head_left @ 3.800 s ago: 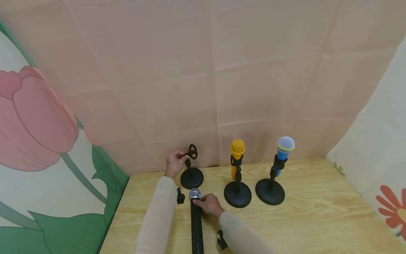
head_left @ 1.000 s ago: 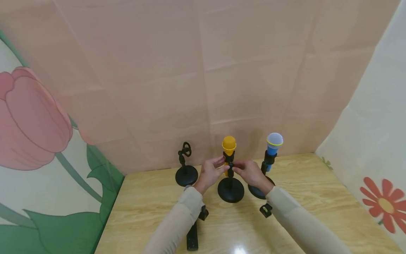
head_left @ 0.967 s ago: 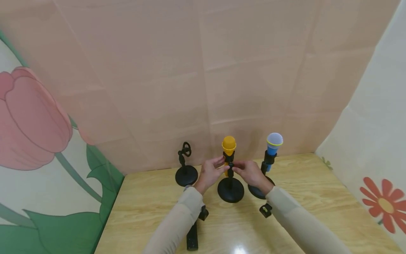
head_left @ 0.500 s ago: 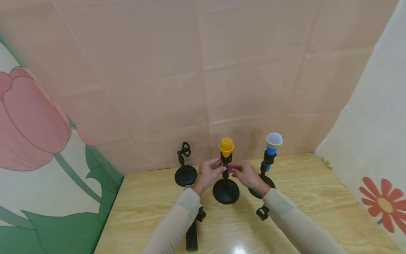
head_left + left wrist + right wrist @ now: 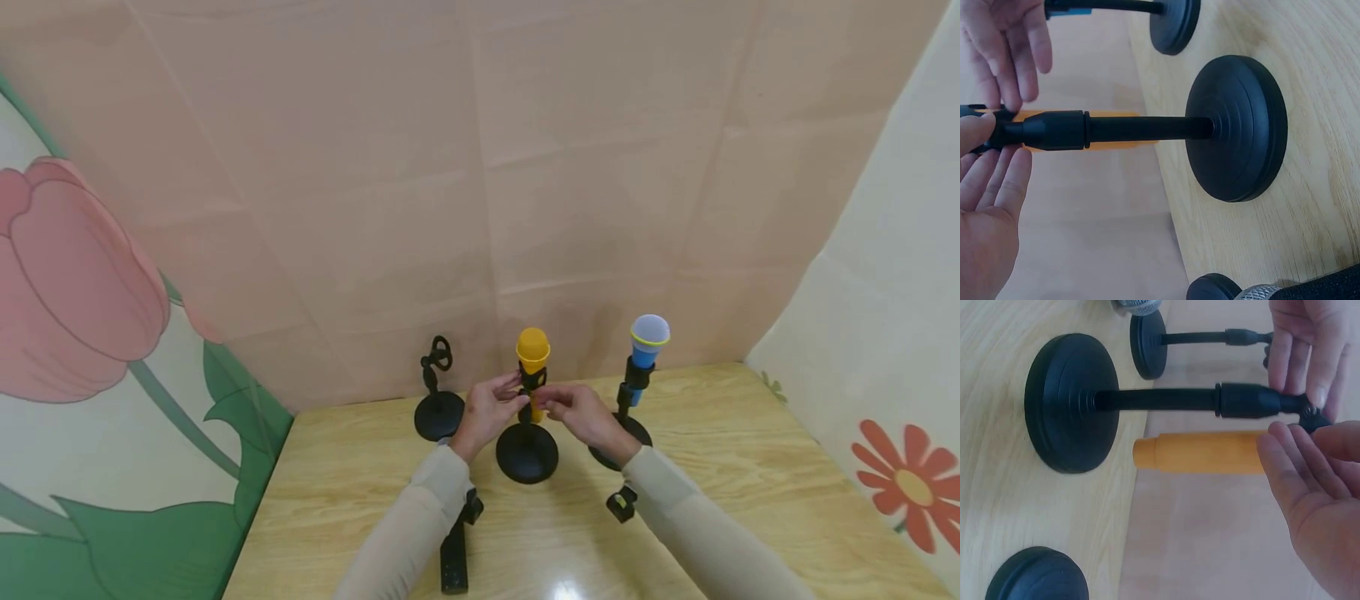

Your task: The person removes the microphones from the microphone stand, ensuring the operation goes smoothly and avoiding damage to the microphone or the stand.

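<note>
A yellow microphone [image 5: 533, 344] sits head up in the clip of a black desktop microphone stand [image 5: 527, 457]. My left hand [image 5: 482, 418] pinches the stand's joint below the clip, its thumb on the near side in the left wrist view. From the other side, my right hand [image 5: 588, 414] grips the same joint with thumb and fingertips. The right wrist view shows the microphone's yellow handle [image 5: 1204, 452] running beside the black pole [image 5: 1160, 399]. Parts of the clip and joint are hidden behind the fingers.
A blue-and-white microphone [image 5: 648, 340] is held in another stand on the right. To the left stands a bare stand [image 5: 439, 415] with a ring clip. A black microphone [image 5: 453, 562] lies on the wooden table [image 5: 345, 492], partly under the left sleeve.
My hands left the left stand and black microphone for the yellow microphone's stand. Within the last second that stand shifted slightly left, and the yellow handle now shows to the right of its pole.
</note>
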`<act>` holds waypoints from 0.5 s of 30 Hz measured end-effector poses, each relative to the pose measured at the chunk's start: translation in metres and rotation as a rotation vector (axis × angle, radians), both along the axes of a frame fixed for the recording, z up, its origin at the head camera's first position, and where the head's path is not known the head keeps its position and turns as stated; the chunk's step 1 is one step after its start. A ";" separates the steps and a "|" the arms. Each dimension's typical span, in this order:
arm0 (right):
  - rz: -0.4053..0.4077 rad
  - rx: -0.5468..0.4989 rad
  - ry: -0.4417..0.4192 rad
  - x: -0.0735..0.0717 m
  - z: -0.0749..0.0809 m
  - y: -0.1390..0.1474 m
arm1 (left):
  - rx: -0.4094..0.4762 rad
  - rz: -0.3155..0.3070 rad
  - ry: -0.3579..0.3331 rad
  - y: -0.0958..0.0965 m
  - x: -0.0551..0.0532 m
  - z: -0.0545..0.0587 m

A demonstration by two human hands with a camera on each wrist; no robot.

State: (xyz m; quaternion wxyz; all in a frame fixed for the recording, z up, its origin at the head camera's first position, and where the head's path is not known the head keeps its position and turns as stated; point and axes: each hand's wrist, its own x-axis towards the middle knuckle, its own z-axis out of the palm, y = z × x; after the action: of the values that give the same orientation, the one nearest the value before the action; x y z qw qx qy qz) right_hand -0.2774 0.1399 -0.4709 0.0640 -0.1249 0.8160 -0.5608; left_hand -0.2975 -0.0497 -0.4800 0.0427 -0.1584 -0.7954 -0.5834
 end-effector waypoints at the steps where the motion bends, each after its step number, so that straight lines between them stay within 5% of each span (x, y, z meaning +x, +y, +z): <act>1: -0.014 0.019 0.000 0.000 0.001 0.002 | -0.014 0.005 0.009 -0.001 0.000 0.000; 15: -0.125 0.204 0.120 -0.008 0.015 0.015 | -0.097 0.000 0.024 -0.010 0.001 0.001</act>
State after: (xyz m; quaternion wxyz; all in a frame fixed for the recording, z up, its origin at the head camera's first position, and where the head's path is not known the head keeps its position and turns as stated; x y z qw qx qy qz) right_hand -0.2852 0.1551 -0.4557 -0.0077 -0.0998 0.8774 -0.4693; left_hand -0.2965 -0.0602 -0.4787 0.0445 -0.1671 -0.8222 -0.5423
